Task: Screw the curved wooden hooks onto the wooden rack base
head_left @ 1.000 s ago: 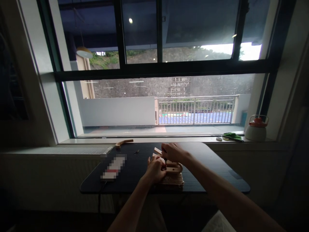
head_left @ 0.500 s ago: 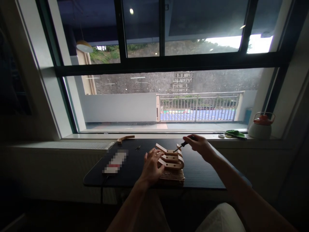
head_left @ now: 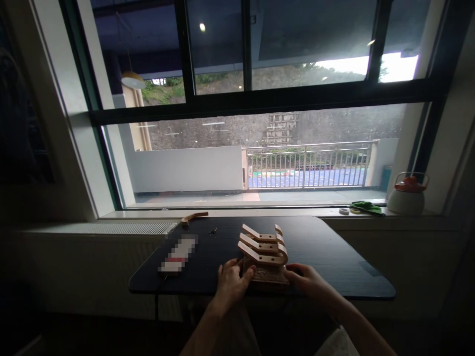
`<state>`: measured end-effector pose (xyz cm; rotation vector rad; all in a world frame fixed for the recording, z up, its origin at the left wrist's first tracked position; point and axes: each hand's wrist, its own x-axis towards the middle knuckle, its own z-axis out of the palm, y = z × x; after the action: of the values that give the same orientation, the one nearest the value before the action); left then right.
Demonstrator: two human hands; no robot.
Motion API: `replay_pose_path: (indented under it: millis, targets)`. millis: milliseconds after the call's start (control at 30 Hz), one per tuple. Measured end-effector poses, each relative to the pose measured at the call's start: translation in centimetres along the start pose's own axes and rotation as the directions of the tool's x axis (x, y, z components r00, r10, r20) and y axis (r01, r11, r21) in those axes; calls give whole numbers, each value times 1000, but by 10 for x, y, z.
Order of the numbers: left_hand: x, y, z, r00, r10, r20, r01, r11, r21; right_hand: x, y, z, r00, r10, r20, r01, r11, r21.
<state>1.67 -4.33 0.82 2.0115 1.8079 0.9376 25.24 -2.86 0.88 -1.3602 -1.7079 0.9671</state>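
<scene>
Three bent wooden hooks (head_left: 263,252) sit side by side on a wooden board (head_left: 269,274) close to the table's near edge. Dark screw holes or screw heads show on their flat parts. My left hand (head_left: 232,283) grips the board's left side, thumb toward its top. At the opposite side, my right hand (head_left: 306,281) has its fingers closed against the board's right edge. The screwdriver is out of sight; whether my right hand still has it is hidden.
Another bent wooden hook (head_left: 195,217) lies at the table's far left, near a few small screws (head_left: 213,231). A blurred-out pale object (head_left: 180,254) with a cord lies left. On the sill stand a kettle (head_left: 406,198) and a green cloth (head_left: 367,207). The dark table (head_left: 334,257) meets the window.
My right hand has come down from the hooks to the board's right edge, and the screwdriver no longer shows. My left hand has slid off the hooks to the board's near left side.
</scene>
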Motion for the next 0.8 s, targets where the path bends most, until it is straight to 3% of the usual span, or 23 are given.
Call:
replay_pose_path:
  millis: [133, 233, 333, 433, 500, 600, 800]
  targets:
    - [-2, 0, 1, 993, 119, 22, -104, 929, -354, -9, -2, 22, 988, -120, -100, 112, 990, -87]
    - [-3, -3, 5, 997, 68, -22, -65, 733, -678, -17, -6, 29, 975, -167, -149, 149, 980, -130]
    - [-7, -5, 15, 999, -14, -50, -34, 542, -840, -26, -11, 32, 941, -211, -263, 157, 964, -213]
    - [-12, -6, 23, 997, -72, -30, 1, 399, -917, -31, -11, 33, 894, -235, -381, 147, 958, -247]
    - [-15, -7, 26, 995, -97, -24, 11, 344, -939, -32, -8, 33, 874, -286, -392, 200, 948, -246]
    - [-15, -10, 28, 995, -94, -30, 1, 318, -948, -32, -4, 32, 858, -358, -369, 284, 929, -239]
    - [-14, -12, 29, 998, -65, -25, -5, 288, -957, -32, -6, 30, 869, -346, -354, 281, 933, -223]
